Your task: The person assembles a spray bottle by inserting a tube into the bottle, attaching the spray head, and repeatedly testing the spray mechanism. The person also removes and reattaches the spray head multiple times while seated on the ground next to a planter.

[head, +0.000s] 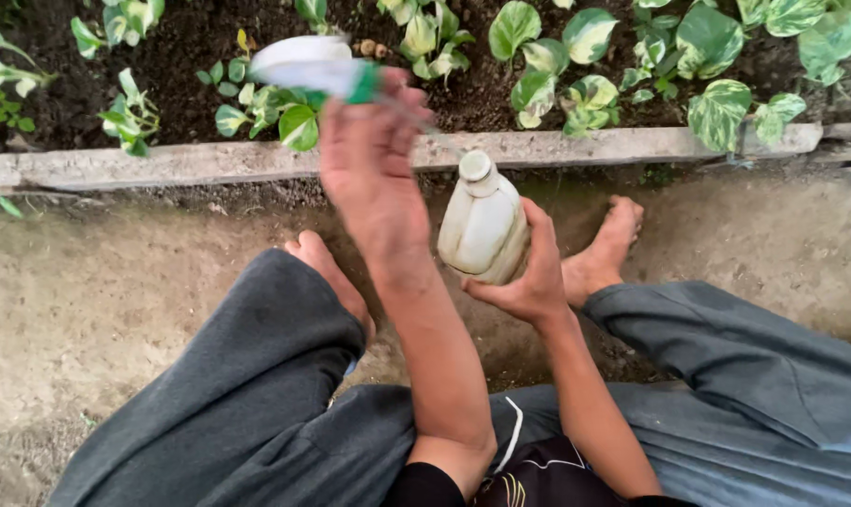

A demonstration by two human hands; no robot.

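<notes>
Head view of a seated, barefoot person at the border of a planted bed. A whitish plastic spray bottle (483,225) stands upright between the knees, its neck open with no head fitted. The right hand (529,277) is wrapped around the bottle's lower body from the right side, fingers closed on it. The left hand (369,160) is raised above and to the left of the bottle, clenched on the green collar of the detached white trigger sprayer head (308,64), which is blurred; a thin dip tube (430,131) trails from it toward the bottle mouth, and whether its end is inside the neck cannot be told. As things lie, head and bottle are apart and not screwed together. Beyond them runs a concrete kerb (585,145), then dark soil (191,38) with variegated pothos plants (716,108). Bare earth ground (87,282) lies under both feet.
</notes>
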